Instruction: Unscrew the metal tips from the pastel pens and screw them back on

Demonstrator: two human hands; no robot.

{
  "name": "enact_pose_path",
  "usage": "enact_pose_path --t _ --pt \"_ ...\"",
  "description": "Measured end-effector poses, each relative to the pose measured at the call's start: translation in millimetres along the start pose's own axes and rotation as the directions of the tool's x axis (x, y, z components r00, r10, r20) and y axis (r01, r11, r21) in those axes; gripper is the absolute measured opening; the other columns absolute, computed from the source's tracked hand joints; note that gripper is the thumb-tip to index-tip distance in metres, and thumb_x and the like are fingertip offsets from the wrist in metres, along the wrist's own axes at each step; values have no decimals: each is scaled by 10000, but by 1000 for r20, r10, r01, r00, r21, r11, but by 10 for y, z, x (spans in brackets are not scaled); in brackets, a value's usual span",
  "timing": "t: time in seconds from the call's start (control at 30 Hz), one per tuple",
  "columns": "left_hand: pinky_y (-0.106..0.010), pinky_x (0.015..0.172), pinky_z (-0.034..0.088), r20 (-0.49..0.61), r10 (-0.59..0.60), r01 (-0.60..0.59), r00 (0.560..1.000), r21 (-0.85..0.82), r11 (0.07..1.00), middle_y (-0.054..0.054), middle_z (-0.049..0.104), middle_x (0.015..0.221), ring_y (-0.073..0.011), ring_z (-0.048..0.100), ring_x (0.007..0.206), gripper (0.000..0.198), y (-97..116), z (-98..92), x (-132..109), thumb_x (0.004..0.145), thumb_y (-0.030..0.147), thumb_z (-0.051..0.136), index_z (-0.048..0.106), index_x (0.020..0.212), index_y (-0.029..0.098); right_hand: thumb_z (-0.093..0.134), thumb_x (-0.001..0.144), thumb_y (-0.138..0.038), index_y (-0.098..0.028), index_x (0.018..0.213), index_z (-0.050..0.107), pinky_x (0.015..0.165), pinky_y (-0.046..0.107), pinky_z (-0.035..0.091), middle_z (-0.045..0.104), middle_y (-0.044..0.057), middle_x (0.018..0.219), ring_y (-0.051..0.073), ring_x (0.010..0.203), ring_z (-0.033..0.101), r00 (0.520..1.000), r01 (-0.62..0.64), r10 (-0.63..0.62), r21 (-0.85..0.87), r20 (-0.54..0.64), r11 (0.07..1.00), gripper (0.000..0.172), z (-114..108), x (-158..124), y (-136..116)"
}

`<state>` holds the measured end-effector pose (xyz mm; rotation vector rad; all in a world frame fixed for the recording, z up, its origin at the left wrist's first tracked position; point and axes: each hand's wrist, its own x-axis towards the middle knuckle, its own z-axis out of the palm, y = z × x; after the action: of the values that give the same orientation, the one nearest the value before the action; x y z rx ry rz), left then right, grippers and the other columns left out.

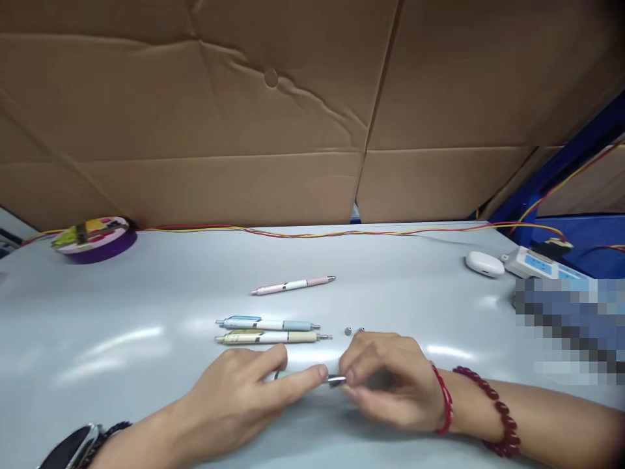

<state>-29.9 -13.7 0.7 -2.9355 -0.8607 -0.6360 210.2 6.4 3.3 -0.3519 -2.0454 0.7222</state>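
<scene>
My left hand (249,391) is closed round a pale green pen (280,376) low on the table; most of the barrel is hidden under its fingers. My right hand (385,384) pinches the pen's metal tip (336,380) with thumb and fingertips. Just beyond the hands lie a blue pen (268,324) and a beige pen (271,337), side by side. A pink pen (293,285) lies farther back. Two tiny metal parts (352,331) rest on the table right of the beige pen.
The grey table (146,312) backs onto a cardboard wall (273,111). A purple tape roll (97,240) sits at back left. Red and yellow wires (312,232) run along the back edge. A white earbud case (484,264) and a power strip (537,264) stand at right.
</scene>
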Motion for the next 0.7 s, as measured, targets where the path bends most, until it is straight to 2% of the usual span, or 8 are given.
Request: enact_pose_path --t 0.1,0.17,0.23,0.4,0.7 --pt "-221 450 337 27 -2 2 1000 17 1000 19 477 715 -133 441 470 407 -3 -7 7 954 133 238 382 1302 286 559 898 -243 -147 981 566 675 229 525 679 68 797 127 728 631 995 -8 11 -31 97 999 128 -14 23 5" --pt "-226 451 333 48 -11 10 999 23 1000 18 483 727 -136 441 473 411 1 -11 11 954 132 238 396 1297 294 561 903 -221 -140 965 586 707 231 523 688 70 800 124 741 637 991 -3 8 -38 131 999 105 -10 30 19" --pt "-225 459 338 53 -13 12 999 14 1000 12 501 758 -134 448 486 407 7 -11 12 958 138 243 401 1294 303 572 877 -142 -143 902 599 696 224 521 693 65 774 121 717 643 994 -18 20 -18 105 1000 37 8 25 35" --pt "-222 484 348 25 -2 3 1000 -51 999 0 518 782 -133 468 521 385 17 -12 16 967 153 258 420 1280 309 598 780 -82 -147 824 585 627 231 522 687 67 712 131 655 642 1000 0 0 37 2 999 80 48 1 38" --pt "-208 485 357 47 -29 33 998 -84 996 -4 503 816 -117 441 496 383 19 -21 -3 971 176 270 389 1299 334 573 788 -88 -161 846 563 608 247 518 689 74 712 138 656 658 999 52 -52 26 7 998 93 13 24 11"
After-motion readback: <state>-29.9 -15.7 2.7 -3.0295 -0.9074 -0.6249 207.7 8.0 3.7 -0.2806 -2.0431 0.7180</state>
